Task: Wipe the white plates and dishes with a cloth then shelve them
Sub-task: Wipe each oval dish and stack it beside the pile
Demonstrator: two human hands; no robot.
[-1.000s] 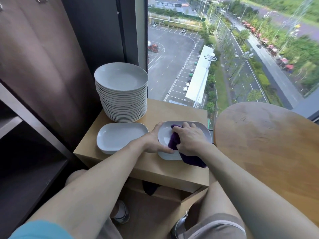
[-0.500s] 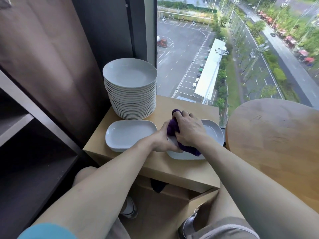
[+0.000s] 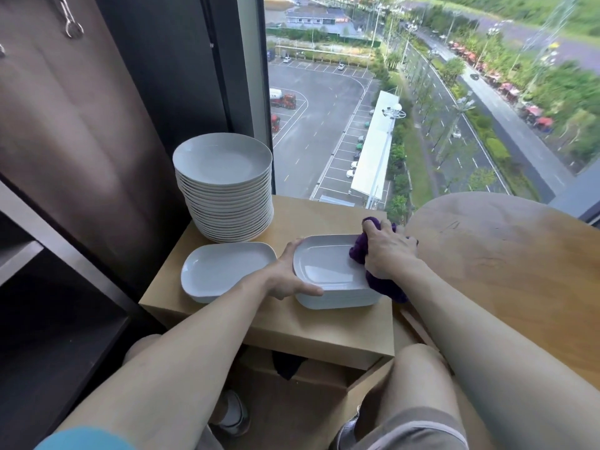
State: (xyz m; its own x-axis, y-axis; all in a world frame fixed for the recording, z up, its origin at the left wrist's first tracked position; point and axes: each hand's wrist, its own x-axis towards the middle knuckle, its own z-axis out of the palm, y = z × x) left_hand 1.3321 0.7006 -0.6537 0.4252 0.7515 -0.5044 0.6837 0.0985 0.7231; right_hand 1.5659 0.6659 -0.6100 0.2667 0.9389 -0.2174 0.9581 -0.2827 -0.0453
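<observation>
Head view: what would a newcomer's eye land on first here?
Probably the tall stack of round white plates at the back left of the small wooden table, beside a window looking down on a car park. In front, the right hand grips a purple cloth on a low stack of rectangular dishes, which the left hand holds by its left edge. A single dish lies alone further left.

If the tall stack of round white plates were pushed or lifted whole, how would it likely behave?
The stack of round plates looks ceramic and many deep, so probably heavy and breakable. Tall with slightly uneven rims, it may shear or tip under a sideways push. Glazed surfaces likely slip.
</observation>
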